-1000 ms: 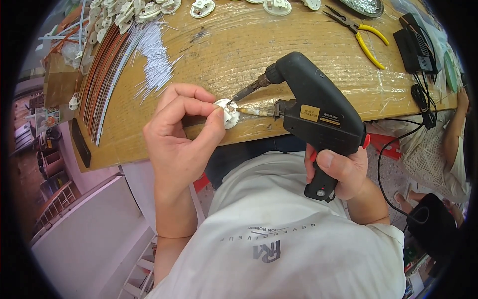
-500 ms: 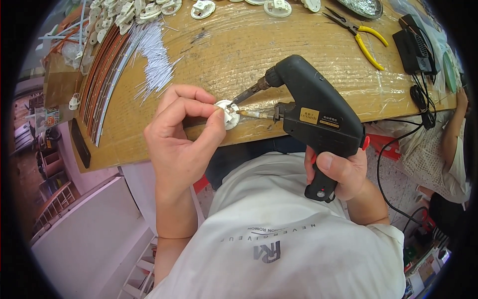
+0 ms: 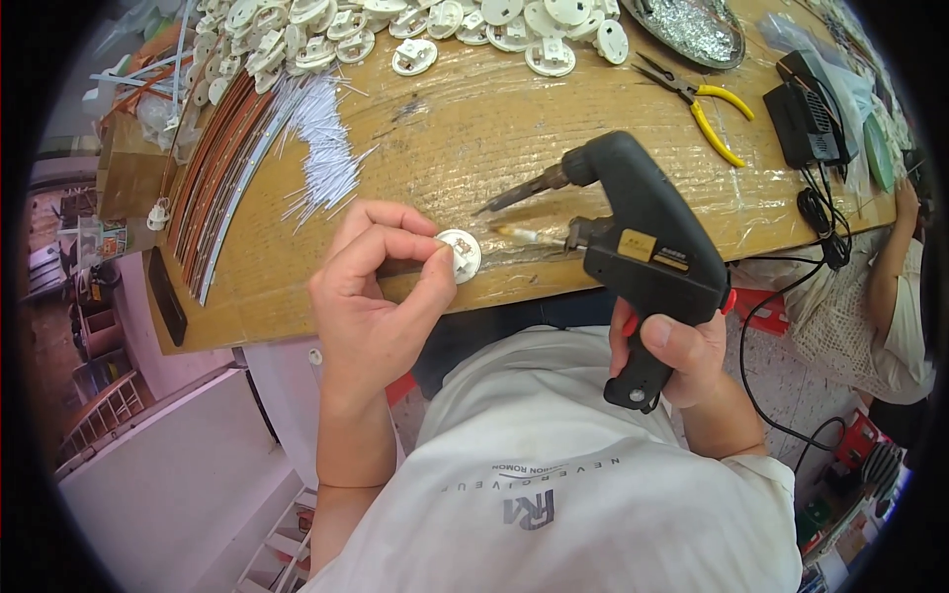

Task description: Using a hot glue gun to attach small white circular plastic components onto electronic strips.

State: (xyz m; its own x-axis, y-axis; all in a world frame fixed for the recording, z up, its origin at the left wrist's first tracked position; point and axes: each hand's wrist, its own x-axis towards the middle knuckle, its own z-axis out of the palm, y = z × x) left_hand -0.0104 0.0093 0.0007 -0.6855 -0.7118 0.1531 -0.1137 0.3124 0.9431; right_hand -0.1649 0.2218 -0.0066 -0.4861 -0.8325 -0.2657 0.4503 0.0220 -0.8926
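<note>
The thumb and forefinger of my left hand (image 3: 366, 287) are pinched at the left edge of a small white round plastic base (image 3: 467, 258), near the table's front edge. Small metal contacts show on its face; any thin wire between my fingertips is too small to make out. My right hand (image 3: 682, 351) is wrapped round the handle of a black soldering gun (image 3: 652, 222) with a red trigger. Its dark tip and the lower solder-feed nozzle point left, just right of the base and apart from it. Motion blurs the nozzle.
Thin white wires (image 3: 326, 148) lie beside brown and white strips (image 3: 222, 168) at the left. White bases (image 3: 341, 25) are heaped at the back. Yellow-handled pliers (image 3: 707, 104), a dish of metal bits (image 3: 692, 30) and a black power adapter (image 3: 806, 109) occupy the right. Another person's arm (image 3: 895, 242) shows far right.
The soldering gun has drawn back to the right, and its tip has come off the white base. My left hand keeps its pinch at the base. The whole view has shifted slightly.
</note>
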